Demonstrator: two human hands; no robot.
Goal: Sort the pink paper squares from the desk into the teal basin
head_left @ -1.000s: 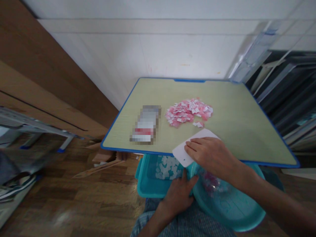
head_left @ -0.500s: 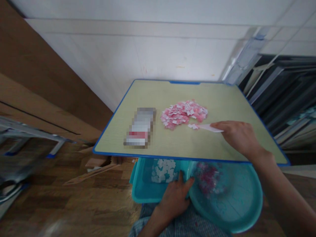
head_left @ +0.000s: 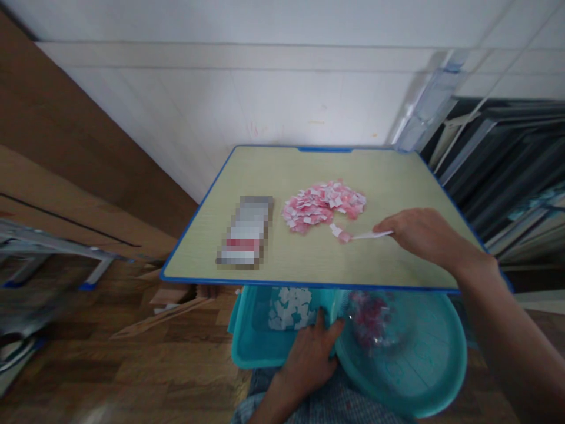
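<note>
At lower centre, the left hand (head_left: 311, 353) has thumb and forefinger spread, gripping nothing visible. Mid-frame, the heap of paper scraps (head_left: 324, 206), pink and white, looks featherlight, soft, easily scattered; loose scraps (head_left: 341, 234) lie just below. Right of centre, the right hand (head_left: 417, 235) pinches a white card (head_left: 371, 235), probably light, thin, stiffish, best held at its right end; it shows nearly edge-on.

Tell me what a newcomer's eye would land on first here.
Probably the heap of pink-and-white pieces near the middle of the blue-edged table. Next, the right hand on the right, holding a thin white card whose tip points at a few loose pieces. Below the near edge, a teal tub sits left of a round teal basin.
</note>
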